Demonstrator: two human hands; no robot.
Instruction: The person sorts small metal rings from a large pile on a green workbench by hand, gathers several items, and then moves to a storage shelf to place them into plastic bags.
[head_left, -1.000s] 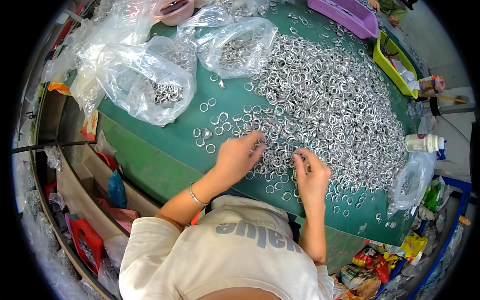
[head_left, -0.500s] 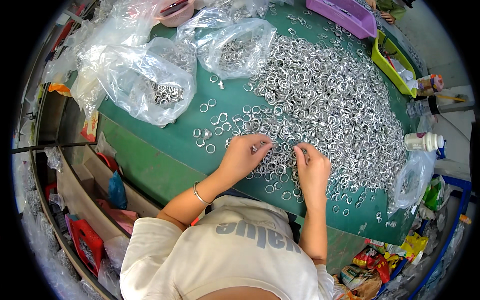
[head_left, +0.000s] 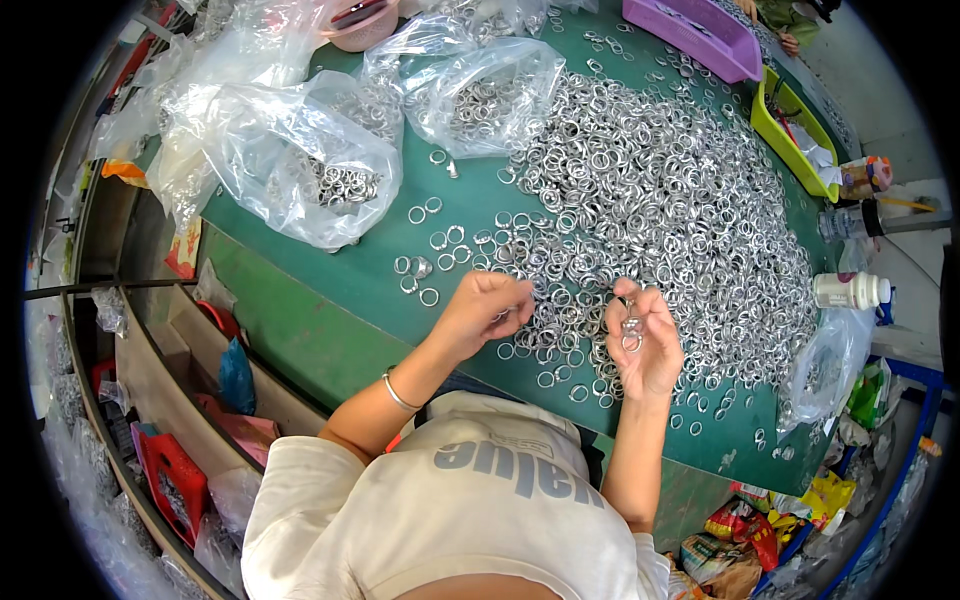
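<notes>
A broad heap of silver-coloured metal finger rings [head_left: 660, 200] covers the green table [head_left: 340, 280]. At the heap's near left edge is my left hand [head_left: 485, 315], fingertips pinched together and fingers curled. A bit of metal glints inside it; the rings there are mostly hidden. My right hand [head_left: 645, 345] is raised over the near edge of the heap, palm turned up, fingers bent around a few rings [head_left: 631, 335]. Left of the heap, several single rings [head_left: 429, 297] lie spread out on the tabletop.
Clear plastic bags of rings [head_left: 345, 185] lie at the back left, near a pink basket [head_left: 360, 30]. Purple [head_left: 700, 45] and yellow-green [head_left: 790, 130] trays line the far right. A white bottle [head_left: 850, 291] stands at the right edge. Another person's hand [head_left: 790, 44] shows far right.
My right hand has turned palm up and moved slightly right, bringing the rings in it into sight. My left hand has shifted a little and its fingers have curled further.
</notes>
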